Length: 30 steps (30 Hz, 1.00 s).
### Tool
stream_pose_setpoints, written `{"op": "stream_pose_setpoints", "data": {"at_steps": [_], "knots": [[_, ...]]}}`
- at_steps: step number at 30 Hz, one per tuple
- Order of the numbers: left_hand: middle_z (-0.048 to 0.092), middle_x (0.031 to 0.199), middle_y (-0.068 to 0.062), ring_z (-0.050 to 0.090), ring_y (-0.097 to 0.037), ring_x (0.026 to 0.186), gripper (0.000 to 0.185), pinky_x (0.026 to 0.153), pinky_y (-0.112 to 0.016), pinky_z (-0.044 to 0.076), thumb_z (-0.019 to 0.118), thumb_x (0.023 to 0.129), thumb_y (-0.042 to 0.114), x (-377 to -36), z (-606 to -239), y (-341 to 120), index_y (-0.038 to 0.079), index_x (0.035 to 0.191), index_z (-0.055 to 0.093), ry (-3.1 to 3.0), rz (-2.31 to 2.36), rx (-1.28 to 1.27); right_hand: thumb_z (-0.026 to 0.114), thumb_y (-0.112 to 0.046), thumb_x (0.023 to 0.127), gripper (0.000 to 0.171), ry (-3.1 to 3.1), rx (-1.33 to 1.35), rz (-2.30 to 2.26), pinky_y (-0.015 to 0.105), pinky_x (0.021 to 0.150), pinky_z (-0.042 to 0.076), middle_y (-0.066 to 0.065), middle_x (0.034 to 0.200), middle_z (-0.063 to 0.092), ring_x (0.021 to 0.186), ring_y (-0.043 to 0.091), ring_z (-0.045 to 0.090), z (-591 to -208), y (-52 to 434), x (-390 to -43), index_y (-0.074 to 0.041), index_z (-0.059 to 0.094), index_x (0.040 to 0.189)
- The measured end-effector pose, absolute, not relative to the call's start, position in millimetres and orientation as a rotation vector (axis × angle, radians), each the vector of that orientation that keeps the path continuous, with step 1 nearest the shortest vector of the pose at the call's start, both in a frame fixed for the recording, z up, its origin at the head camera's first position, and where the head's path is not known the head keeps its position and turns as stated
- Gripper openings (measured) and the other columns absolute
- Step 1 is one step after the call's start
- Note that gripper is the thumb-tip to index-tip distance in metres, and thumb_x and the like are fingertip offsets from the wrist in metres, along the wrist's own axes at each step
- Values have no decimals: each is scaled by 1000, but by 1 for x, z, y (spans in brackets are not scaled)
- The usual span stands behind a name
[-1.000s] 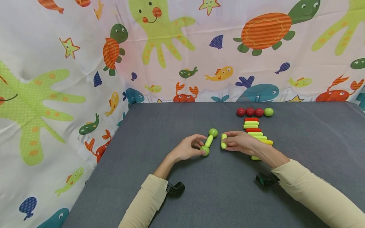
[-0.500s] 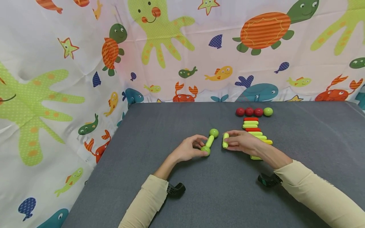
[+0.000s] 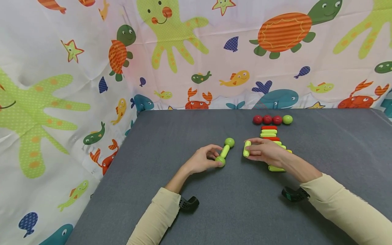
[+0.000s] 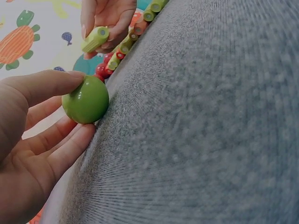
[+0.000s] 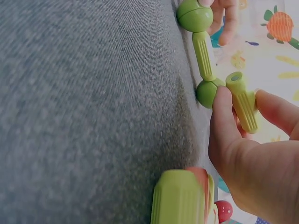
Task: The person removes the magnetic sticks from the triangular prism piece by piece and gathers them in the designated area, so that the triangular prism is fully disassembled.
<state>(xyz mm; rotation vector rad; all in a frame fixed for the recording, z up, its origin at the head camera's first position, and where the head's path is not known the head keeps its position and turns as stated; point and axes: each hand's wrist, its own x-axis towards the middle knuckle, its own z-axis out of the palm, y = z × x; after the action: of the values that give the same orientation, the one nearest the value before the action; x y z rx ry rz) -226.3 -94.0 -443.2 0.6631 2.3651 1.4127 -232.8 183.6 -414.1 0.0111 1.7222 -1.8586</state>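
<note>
So the left hand [image 3: 200, 160] pinches the near glossy green ball [image 3: 219, 161] of a ball-rod-ball piece [image 3: 225, 151] lying mid-tabletop, while the right hand [image 3: 264, 151] grips a ribbed lime plastic rod [image 3: 246, 148] just beside it. Behind the right hand sits a row of red and lime rods [image 3: 269, 133], then four balls [image 3: 272, 119] near the far edge of the fuzzy gray tabletop [image 3: 183, 129]. A sea-creature curtain [image 3: 196, 51] hangs behind.

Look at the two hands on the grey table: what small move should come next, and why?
Probably the right hand should bring its green stick to the far green ball of the ball-and-stick piece. The stick is pinched and apart from that ball, while the left hand holds the near green ball.
</note>
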Motion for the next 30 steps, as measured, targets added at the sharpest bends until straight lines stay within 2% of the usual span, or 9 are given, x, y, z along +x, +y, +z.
{"op": "stream_pose_setpoints", "data": {"at_steps": [14, 21, 26, 30], "knots": [[61, 96, 1, 60, -12, 83, 47, 56, -25, 45, 77, 82, 13, -228, -444, -96, 12, 126, 58, 2358, 1454, 652, 56, -9, 97, 61, 1650, 14, -1977, 31, 88, 49, 6, 109, 52, 93, 14, 61, -407, 205, -220, 5, 19, 143], [61, 97, -2, 60, -14, 83, 47, 55, -26, 45, 76, 83, 13, -228, -443, -96, 11, 126, 58, 2361, 1460, 649, 55, -10, 98, 52, 1599, 36, -2058, 31, 87, 50, 3, 115, 51, 93, 13, 61, -407, 217, -214, -1, 25, 139], [61, 103, -13, 60, -23, 87, 48, 55, -24, 42, 74, 84, 9, -225, -438, -96, 5, 129, 56, 2345, 1468, 653, 56, -14, 98, 62, 1610, 63, -2053, 32, 88, 49, 2, 114, 53, 94, 13, 62, -408, 226, -209, -2, 16, 144], [61, 102, -12, 59, -22, 87, 48, 56, -24, 43, 74, 84, 10, -226, -438, -96, 6, 128, 57, 2362, 1470, 647, 56, -15, 97, 64, 1615, 83, -2042, 32, 88, 49, 2, 110, 56, 94, 14, 64, -408, 232, -205, -2, 15, 144]]}}
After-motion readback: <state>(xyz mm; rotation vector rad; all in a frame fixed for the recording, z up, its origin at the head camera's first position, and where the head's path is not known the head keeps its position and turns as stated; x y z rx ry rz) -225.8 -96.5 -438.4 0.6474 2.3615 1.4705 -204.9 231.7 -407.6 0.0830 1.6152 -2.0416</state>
